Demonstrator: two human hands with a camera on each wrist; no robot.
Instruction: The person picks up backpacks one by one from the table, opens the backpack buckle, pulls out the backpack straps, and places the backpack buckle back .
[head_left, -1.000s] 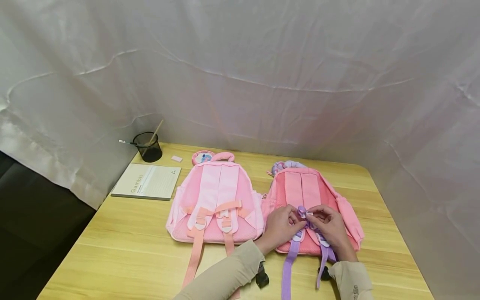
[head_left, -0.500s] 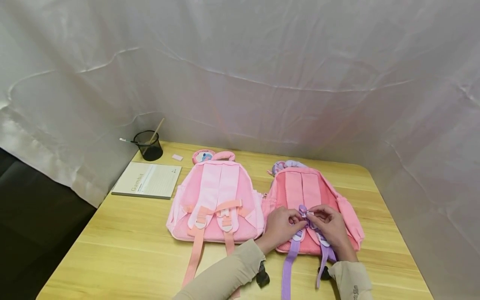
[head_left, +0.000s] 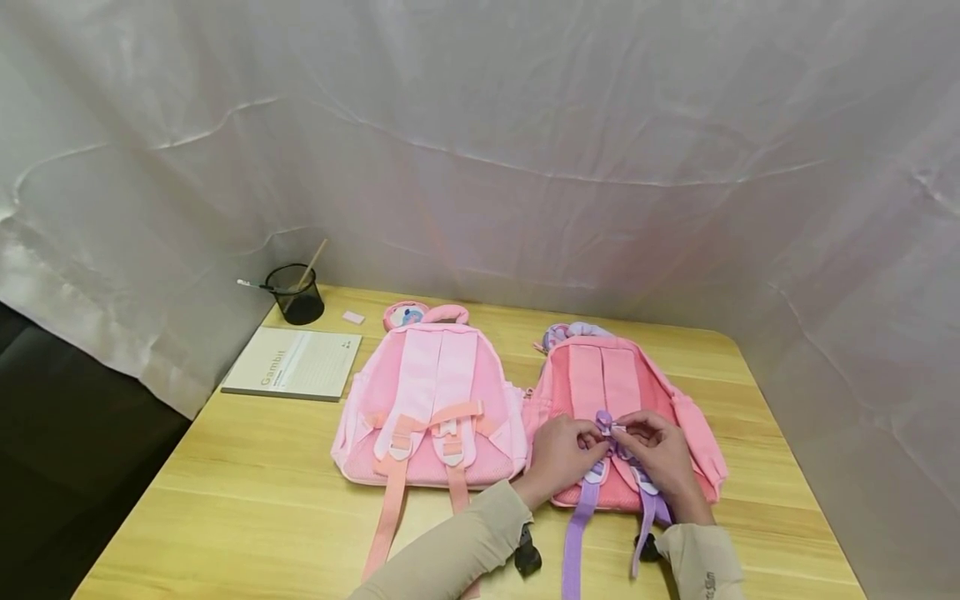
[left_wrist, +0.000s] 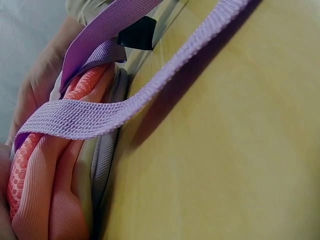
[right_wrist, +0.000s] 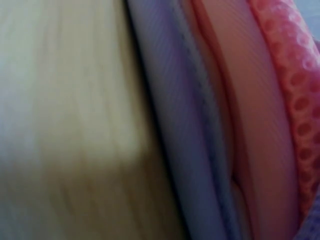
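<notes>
In the head view a coral-pink backpack [head_left: 588, 371] lies back side up at the right of the table. Over its lower half, my left hand [head_left: 561, 450] and right hand [head_left: 662, 454] meet at a purple strap [head_left: 604, 419] with a small whitish buckle. Fingers and thumb of each hand pinch at this spot, though the fingers partly hide the buckle. Two purple shoulder-strap tails hang toward the table's front edge, one webbing tail [left_wrist: 75, 120] crossing the left wrist view. In the right wrist view only the backpack's layered side [right_wrist: 260, 120] shows, no hand.
Left of the hands lies a light pink backpack [head_left: 438, 375] with orange straps, touching the coral one. Farther left are a notebook [head_left: 300, 362], an eraser [head_left: 353, 317] and a black mesh pen cup [head_left: 303, 304] with pencils. Grey curtains [head_left: 525, 167] stand behind and at the sides.
Both hands stay at the purple strap with barely any movement of the fingers. The view shifts slightly; the backpacks stay put.
</notes>
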